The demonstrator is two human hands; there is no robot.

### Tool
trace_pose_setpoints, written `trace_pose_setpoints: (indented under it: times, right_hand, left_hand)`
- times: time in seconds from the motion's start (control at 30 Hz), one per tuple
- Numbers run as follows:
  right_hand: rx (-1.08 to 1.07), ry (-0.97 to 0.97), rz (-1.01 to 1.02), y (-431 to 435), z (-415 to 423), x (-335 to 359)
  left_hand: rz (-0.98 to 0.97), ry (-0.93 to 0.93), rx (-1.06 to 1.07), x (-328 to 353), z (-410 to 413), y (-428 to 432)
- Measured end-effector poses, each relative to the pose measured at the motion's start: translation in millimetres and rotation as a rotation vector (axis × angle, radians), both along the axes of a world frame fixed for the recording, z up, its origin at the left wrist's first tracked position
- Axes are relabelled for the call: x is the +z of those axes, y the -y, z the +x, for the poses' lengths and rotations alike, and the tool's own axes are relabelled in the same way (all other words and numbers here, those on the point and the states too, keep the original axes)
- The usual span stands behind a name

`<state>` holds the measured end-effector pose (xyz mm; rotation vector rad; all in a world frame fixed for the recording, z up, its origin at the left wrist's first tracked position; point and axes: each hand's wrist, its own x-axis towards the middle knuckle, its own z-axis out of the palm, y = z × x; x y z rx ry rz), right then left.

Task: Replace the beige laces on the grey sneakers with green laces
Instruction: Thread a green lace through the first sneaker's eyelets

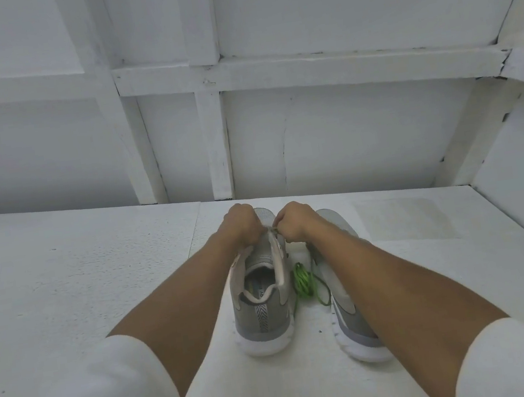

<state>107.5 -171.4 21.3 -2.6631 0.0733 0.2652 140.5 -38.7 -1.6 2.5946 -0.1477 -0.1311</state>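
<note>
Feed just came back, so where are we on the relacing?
Done: the left sneaker shows no beige lace, its throat open. In hand: the left hand and right hand pinch at its front eyelets, apparently starting the green lace, mostly bundled between the shoes. To do: threading nearly all of it; the right sneaker is largely hidden by the arm.

White textured surface (63, 276) meets a white panelled wall (344, 126) crossed by battens (216, 144) (cracked at the joints)
</note>
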Motion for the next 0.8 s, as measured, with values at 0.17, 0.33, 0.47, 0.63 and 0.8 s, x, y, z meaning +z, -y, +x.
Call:
trace_pose_setpoints:
  times: [0.17, 0.33, 0.47, 0.63, 0.8]
  right_hand:
    - [0.025, -0.101, 0.02, 1, 3, 10]
    - [0.027, 0.119, 0.333, 1, 7, 12]
    - [-0.008, 0.17, 0.535, -5, 8, 8]
    - [-0.03, 0.187, 0.516, -7, 9, 5]
    - [0.006, 0.144, 0.27, -12, 11, -4]
  left_hand:
    - [-0.607, -0.117, 0.253, 15, 7, -38]
    - [-0.526, -0.113, 0.094, 29, 2, -40]
    - [-0.445, -0.045, 0.013, 35, 2, -32]
    - [-0.411, -0.045, -0.009, 31, 4, -34]
    - [-0.064, -0.268, 0.006, 23, -1, -33]
